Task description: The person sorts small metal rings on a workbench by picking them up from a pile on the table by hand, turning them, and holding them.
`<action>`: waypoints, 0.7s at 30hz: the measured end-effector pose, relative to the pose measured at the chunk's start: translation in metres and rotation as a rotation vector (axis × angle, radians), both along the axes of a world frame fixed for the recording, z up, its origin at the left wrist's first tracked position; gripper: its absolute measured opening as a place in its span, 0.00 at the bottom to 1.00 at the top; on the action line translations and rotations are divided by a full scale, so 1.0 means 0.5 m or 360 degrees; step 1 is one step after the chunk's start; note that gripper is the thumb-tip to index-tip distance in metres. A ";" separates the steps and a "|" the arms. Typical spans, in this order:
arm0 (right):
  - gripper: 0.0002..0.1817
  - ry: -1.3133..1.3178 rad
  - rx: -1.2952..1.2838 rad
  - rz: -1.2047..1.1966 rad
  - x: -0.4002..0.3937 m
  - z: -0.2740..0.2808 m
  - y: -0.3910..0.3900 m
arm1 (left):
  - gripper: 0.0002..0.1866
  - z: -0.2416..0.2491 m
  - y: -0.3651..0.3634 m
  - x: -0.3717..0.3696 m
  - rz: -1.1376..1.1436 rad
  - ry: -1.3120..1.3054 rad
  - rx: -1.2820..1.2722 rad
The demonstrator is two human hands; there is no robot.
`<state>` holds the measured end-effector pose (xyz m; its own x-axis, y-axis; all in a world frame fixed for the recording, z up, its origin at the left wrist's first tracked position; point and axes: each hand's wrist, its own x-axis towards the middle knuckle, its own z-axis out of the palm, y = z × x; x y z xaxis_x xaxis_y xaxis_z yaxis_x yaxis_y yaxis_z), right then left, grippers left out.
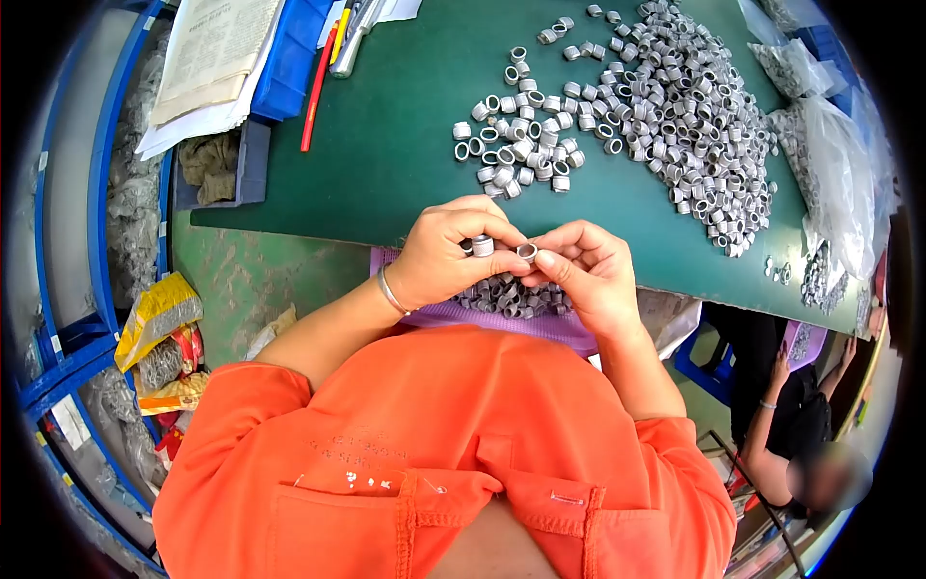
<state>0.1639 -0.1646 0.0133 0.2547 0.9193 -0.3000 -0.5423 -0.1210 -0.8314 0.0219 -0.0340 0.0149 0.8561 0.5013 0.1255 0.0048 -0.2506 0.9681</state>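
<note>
My left hand (449, 253) pinches a small grey metal ring (482, 245) between thumb and fingers. My right hand (586, 270) holds a second ring (527, 252) right beside it, the two rings almost touching. Both hands hover over a purple tray (550, 328) at the table's near edge, which holds several more rings (506, 294). A big pile of the same rings (685, 116) lies on the green table (386, 145) beyond, with a smaller loose group (516, 145) nearer to me. An orange garment covers my torso and arms.
Papers (207, 58) and a blue bin (294, 53) sit at the far left with a red rod (316, 92) and pens. Plastic bags of parts (834, 174) lie at the right edge. Another person (791, 415) sits at lower right. Blue shelving (68, 347) and packets (159, 318) stand to the left.
</note>
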 end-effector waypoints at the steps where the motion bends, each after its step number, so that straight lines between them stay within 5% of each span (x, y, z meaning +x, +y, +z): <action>1: 0.05 0.0000 -0.0002 0.0000 0.001 0.000 0.000 | 0.08 -0.001 0.000 0.000 0.0000 0.0004 -0.0002; 21: 0.04 -0.0122 0.0173 0.0014 0.004 0.008 0.007 | 0.08 -0.003 0.002 -0.002 -0.0008 -0.0020 0.0049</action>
<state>0.1662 -0.1611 0.0173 0.2647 0.9477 -0.1786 -0.4762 -0.0326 -0.8787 0.0209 -0.0328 0.0134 0.8569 0.4927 0.1517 -0.0087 -0.2803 0.9599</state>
